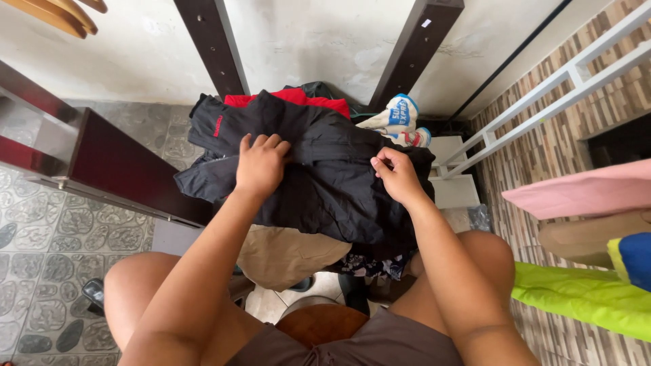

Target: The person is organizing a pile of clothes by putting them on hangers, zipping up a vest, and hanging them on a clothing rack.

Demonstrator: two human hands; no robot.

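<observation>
A black garment point(325, 169) lies folded over a pile of clothes in front of my knees. My left hand point(260, 165) rests flat on its left part, fingers together and pressing the cloth. My right hand point(396, 175) pinches a fold of the same black cloth at its right side. Under the garment a red piece point(298, 98) shows at the far edge, a tan cloth point(285, 254) hangs at the near edge, and a dark patterned cloth point(376, 266) peeks out by my right thigh.
A dark wooden bench or shelf point(115, 163) stands at the left. Two dark posts point(210, 41) rise against the wall. A white and blue sack point(397, 115), a white rail point(542, 95), and pink point(583, 190) and green point(583, 295) fabrics lie to the right.
</observation>
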